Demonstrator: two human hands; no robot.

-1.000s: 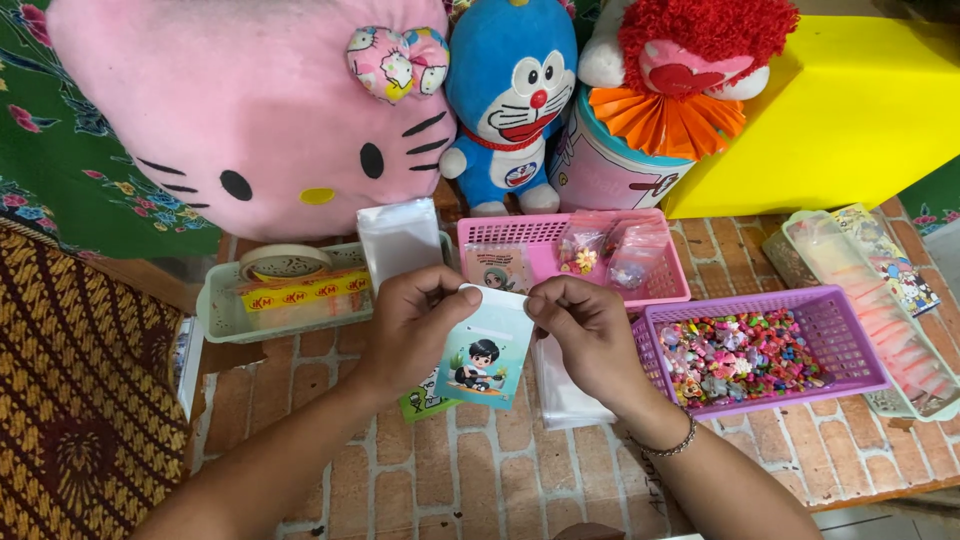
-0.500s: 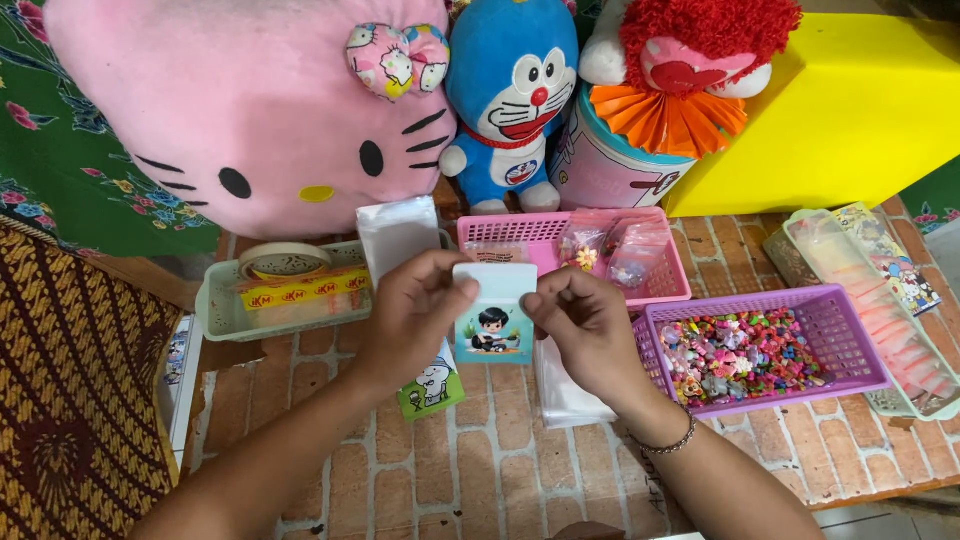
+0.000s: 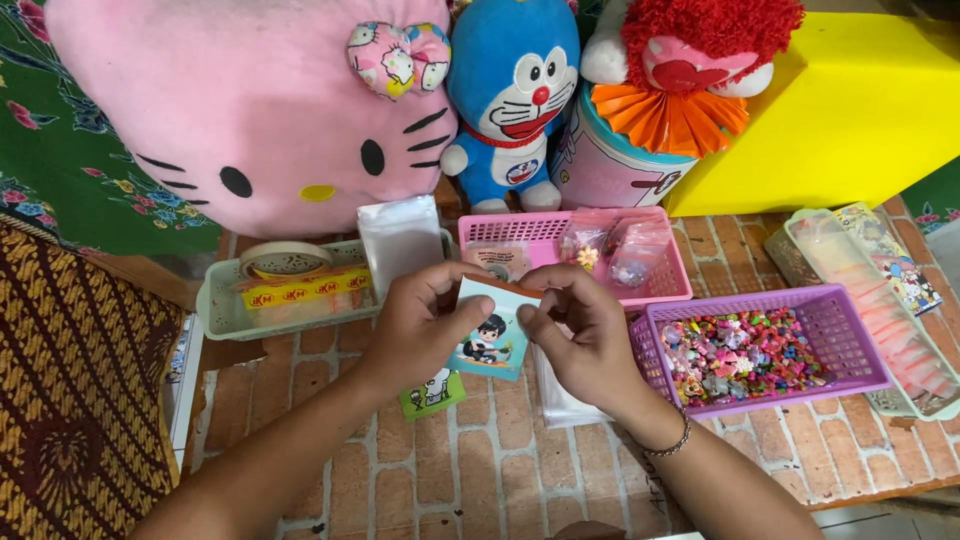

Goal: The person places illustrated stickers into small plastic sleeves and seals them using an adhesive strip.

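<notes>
Since half a second ago both hands have kept the small cartoon card (image 3: 487,340) at mid-frame, tilting it slightly. Behind, at upper left, sits the pink cat cushion (image 3: 250,100); the purple bead basket (image 3: 770,350) lies right of centre. Left hand (image 3: 415,325) and right hand (image 3: 580,335) pinch the card's top edge with narrow fingertips. Best to grip only the edges and keep the card level.

bare forearms, bracelet (image 3: 668,443) on right wrist
</notes>
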